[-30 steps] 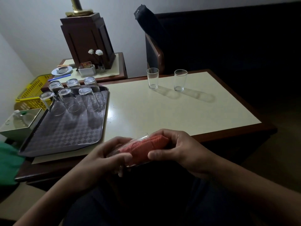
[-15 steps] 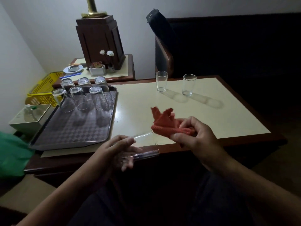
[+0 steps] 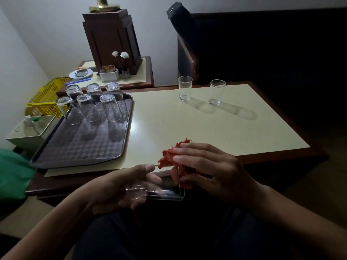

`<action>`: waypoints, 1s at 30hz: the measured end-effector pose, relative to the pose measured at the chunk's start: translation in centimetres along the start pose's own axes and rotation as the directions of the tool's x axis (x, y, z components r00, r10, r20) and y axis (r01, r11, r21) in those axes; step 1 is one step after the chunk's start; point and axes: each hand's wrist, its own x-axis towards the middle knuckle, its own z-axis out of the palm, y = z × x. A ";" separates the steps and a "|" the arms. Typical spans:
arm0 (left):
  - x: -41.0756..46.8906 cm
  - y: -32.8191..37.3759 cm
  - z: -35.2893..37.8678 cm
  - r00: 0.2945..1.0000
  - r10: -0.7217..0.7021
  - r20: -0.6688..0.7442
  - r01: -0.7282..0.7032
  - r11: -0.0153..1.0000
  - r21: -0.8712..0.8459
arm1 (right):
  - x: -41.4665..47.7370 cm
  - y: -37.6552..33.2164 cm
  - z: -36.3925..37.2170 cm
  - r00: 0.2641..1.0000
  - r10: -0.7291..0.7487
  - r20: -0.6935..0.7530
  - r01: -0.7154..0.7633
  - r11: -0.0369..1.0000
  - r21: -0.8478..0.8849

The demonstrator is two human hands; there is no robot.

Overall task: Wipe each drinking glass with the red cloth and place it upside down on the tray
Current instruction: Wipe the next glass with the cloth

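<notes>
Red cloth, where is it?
Low in the head view, the red cloth is bunched in the right hand, beside the glass the left hand holds.

No text, label, brand or number can be read. The only printed thing is a small card (image 3: 108, 68) standing in a white holder (image 3: 109, 76) on the side table (image 3: 144, 71), well beyond the fingertips of the left hand (image 3: 120, 186) and past the far end of the tray (image 3: 78, 147). Its orange print is too small and dim to make out.
</notes>
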 end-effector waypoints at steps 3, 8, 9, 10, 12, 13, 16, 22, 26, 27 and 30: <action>-0.6 0.5 0.4 0.976 0.214 0.030 -0.215 0.945 0.248 | 0.0 -0.6 0.7 0.941 0.339 0.008 -0.326 0.899 0.291; -1.0 -0.1 1.2 0.678 0.702 0.217 -0.570 0.316 0.758 | 0.2 -1.3 2.8 0.400 0.619 0.676 -0.740 -0.217 0.637; -1.0 -0.2 1.2 0.596 0.740 0.312 -0.556 0.100 0.825 | 0.2 -1.2 2.6 0.351 0.533 0.770 -0.724 -0.368 0.584; -1.1 -0.2 1.2 0.525 0.757 0.389 -0.518 -0.078 0.852 | 0.2 -1.0 2.3 0.347 0.459 0.818 -0.706 -0.447 0.550; -1.2 -0.6 1.1 0.444 0.777 0.446 -0.451 -0.236 0.861 | 0.3 -0.7 1.6 0.397 0.400 0.826 -0.701 -0.449 0.554; -1.2 -0.8 1.1 0.437 0.799 0.413 -0.436 -0.214 0.874 | 0.5 -0.7 1.5 0.413 0.417 0.810 -0.712 -0.407 0.573; -1.0 -1.1 1.2 0.607 0.788 0.097 -0.454 0.244 0.857 | 0.9 -1.0 1.3 0.455 0.627 0.632 -0.688 -0.202 0.697; -0.1 -1.5 2.6 0.943 0.333 -0.018 -0.303 0.878 0.369 | 0.8 -0.7 0.4 0.595 0.733 0.330 -0.703 0.276 0.655; -0.3 -0.6 1.4 0.789 0.598 -0.137 -0.387 0.659 0.645 | 0.6 -0.4 -0.1 0.376 0.526 0.763 -0.866 -0.094 0.492; -0.4 -0.4 0.9 0.783 0.592 -0.192 -0.373 0.694 0.616 | 0.3 0.1 -0.1 0.336 0.490 0.805 -0.880 -0.142 0.454; -0.4 -0.4 0.3 0.822 0.504 -0.264 -0.303 0.781 0.545 | 0.6 1.7 -0.2 0.306 0.611 0.730 -0.791 -0.263 0.552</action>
